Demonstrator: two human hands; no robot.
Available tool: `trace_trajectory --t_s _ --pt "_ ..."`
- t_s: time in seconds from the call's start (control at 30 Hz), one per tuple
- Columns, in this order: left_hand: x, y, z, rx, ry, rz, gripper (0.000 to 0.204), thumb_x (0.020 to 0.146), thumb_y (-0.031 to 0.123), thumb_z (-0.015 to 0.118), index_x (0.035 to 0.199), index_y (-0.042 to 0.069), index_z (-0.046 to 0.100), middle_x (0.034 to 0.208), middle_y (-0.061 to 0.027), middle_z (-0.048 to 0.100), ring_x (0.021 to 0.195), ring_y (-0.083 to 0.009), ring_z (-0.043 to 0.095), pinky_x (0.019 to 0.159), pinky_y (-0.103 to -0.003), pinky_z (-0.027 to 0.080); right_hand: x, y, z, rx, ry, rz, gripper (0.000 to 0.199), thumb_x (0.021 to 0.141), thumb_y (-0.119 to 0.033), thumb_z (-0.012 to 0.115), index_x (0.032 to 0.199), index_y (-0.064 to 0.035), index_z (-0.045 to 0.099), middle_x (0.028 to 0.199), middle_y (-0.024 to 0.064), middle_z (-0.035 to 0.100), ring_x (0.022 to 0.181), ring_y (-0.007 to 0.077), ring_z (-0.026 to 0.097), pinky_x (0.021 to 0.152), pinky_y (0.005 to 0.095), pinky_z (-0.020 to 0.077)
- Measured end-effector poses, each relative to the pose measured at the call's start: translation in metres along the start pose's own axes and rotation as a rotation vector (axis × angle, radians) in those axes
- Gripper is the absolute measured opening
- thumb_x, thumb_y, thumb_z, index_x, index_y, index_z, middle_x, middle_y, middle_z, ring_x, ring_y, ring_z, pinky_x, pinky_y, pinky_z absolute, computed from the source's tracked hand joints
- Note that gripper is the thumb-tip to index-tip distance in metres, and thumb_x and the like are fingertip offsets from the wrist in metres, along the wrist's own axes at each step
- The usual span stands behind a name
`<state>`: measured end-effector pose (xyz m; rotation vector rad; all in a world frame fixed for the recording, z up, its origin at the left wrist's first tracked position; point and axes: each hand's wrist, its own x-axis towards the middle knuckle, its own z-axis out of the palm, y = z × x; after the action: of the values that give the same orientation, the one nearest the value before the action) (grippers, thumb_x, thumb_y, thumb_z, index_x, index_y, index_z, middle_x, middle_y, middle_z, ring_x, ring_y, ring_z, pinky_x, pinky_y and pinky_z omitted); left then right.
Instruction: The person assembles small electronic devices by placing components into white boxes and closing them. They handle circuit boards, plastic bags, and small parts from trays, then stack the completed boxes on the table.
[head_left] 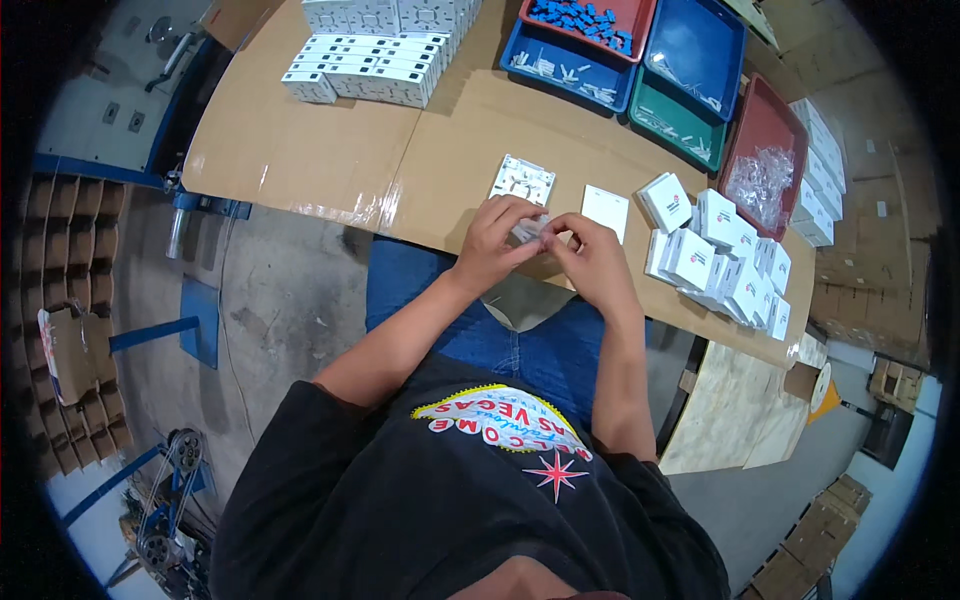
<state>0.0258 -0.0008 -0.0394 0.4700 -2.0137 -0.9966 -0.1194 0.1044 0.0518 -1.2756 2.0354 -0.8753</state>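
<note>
A seated person's left hand [497,238] and right hand [590,255] meet at the near edge of a cardboard-covered table [330,160], both with fingers curled and pinched on a small white part [532,230] held between them, just above the table edge and over the lap. The part is mostly hidden by the fingers; what shows is pale, thin and plastic-looking, and its exact shape cannot be told. Held so close to the edge, it could slip from the fingertips and drop to the lap or the floor if either pinch loosens, and a hard squeeze might bend or snap something this slight. Just beyond the hands lie a white moulded plate [522,180] with ribbed detail facing up and, to its right, a plain white square cover [605,210], apart from each other; a careless sweep of a wrist could push either off the edge. To the right, a loose heap of small white boxes [718,260] crowds the table and could topple if knocked. Farther back stand stacked rows of white boxes [372,65], two blue trays [700,40], a red tray [640,15] of blue pieces, a green tray [665,115], and another red tray [765,125] holding clear bags [760,180].
</note>
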Motion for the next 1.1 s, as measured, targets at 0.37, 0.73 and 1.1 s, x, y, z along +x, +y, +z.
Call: trace_trajectory --t_s 0.37,0.73,1.1 --pt "0.005 0.027 0.010 -0.532 -0.031 -0.547 0.017 0.101 0.012 0.067 0.109 -0.003 0.070 0.101 -0.0046 0.072 0.097 -0.0116 0.066 0.088 -0.028 0.052 0.001 0.014 -0.041 0.073 -0.116 -0.080 0.016 0.091 -0.017 0.075 0.100 -0.0039 0.076 0.081 0.0046 0.070 0.067 0.0119 0.053 0.061 0.0286 0.0425" --pt "0.029 0.081 0.009 -0.645 0.199 -0.474 0.016 0.103 0.012 0.064 0.111 -0.002 0.064 0.098 -0.0059 0.069 0.094 -0.0121 0.065 0.087 -0.028 0.052 -0.018 -0.011 -0.048 0.633 0.158 -0.050 0.025 0.088 -0.006 0.078 0.112 0.0010 0.072 0.089 0.0008 0.071 0.069 0.0016 0.053 0.059 0.0205 0.0414" --pt "0.033 0.100 0.013 -0.606 0.262 -0.285 0.013 0.102 0.007 0.065 0.111 -0.001 0.062 0.104 -0.0062 0.066 0.095 -0.0115 0.063 0.088 -0.028 0.052 -0.024 -0.010 -0.041 0.765 0.179 -0.035 0.014 0.091 -0.002 0.072 0.105 0.0005 0.073 0.086 -0.0042 0.066 0.069 -0.0013 0.050 0.059 0.0171 0.0379"
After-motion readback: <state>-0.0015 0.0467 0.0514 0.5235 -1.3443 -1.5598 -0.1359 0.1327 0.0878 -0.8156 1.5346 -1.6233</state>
